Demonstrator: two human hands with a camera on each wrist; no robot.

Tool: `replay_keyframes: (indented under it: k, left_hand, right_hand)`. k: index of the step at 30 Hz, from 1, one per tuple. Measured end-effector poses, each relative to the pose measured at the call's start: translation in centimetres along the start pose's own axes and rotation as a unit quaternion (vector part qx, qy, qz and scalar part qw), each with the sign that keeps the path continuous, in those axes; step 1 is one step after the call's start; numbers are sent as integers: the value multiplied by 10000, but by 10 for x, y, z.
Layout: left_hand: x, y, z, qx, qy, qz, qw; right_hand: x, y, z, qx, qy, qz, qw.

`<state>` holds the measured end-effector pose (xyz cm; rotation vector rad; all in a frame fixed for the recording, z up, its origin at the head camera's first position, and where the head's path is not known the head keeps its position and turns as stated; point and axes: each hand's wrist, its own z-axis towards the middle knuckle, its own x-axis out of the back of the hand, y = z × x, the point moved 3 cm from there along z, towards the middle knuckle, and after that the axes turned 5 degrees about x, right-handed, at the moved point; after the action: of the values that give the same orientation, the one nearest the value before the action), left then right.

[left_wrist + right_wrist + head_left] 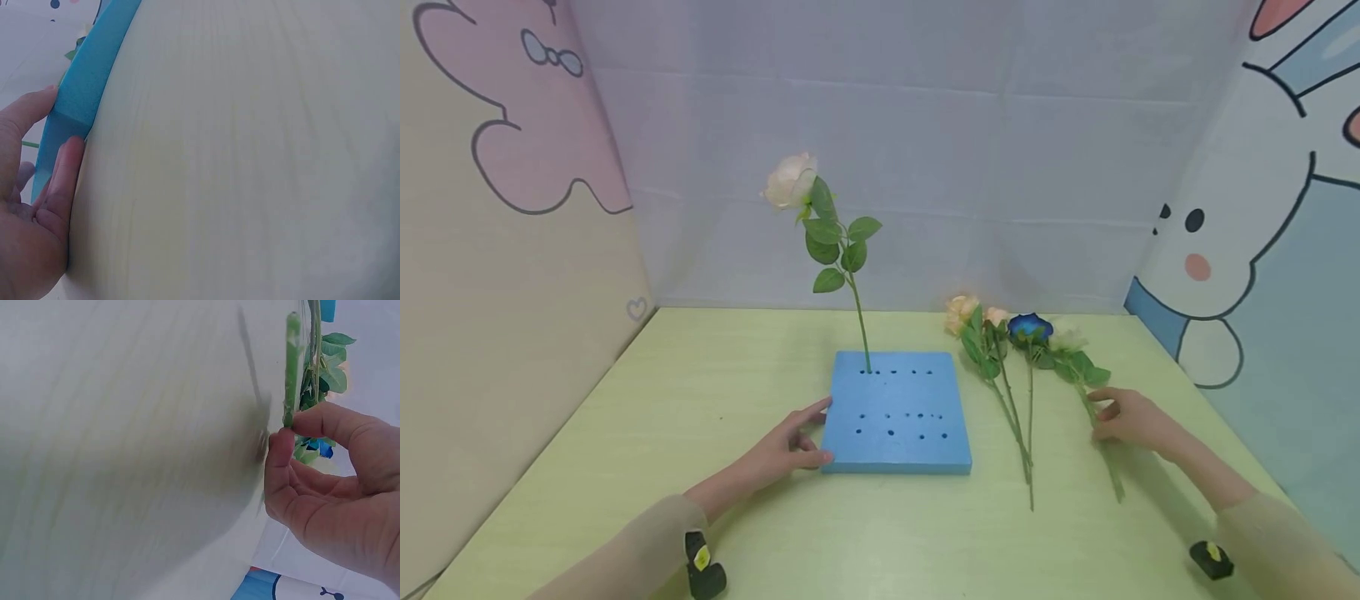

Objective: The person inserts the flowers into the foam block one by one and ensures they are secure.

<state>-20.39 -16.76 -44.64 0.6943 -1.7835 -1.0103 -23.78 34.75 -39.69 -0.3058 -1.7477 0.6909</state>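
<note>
My left hand [793,437] is at the left side of a blue foam block [895,450], index fingertip and thumb against its edge; the left wrist view shows the fingers [65,169] along the block's side. An artificial pale pink rose [791,181] with a leafy stem stands in a hole at the block's back left, leaning left. Over on the right, my right hand [1131,421] pinches the green stem [291,369] of an artificial white rose [1067,337] between thumb and fingertips. That rose's head points to the back, its stem running toward the front.
Left of the white rose lie a blue rose [1030,327], a peach rose [962,313] and a small pink one [996,316], stems crossing toward the front. Several holes [891,432] dot the block's top. Cartoon-printed panels and a pale cloth [910,167] enclose the pale table [737,358].
</note>
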Motion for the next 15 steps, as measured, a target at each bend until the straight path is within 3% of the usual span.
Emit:
replay_keyframes:
  k: [3, 6, 11, 15]
  left_hand:
    - [0, 1, 0, -8, 4, -2, 10000]
    - [0, 0, 0, -39, -2, -1, 10000]
    - [0, -1, 0, -70, -12, -2, 10000]
    - [0, -2, 0, -57, -11, -12, 10000]
  right_hand:
    - [0, 5, -1, -135, -285, 432, 9986]
    - [-2, 9, -3, -167, -688, 1150, 9908]
    - [-3, 16, -7, 87, -1376, 2485, 9588]
    - [-1, 23, -9, 210, -1769, 3061, 9352]
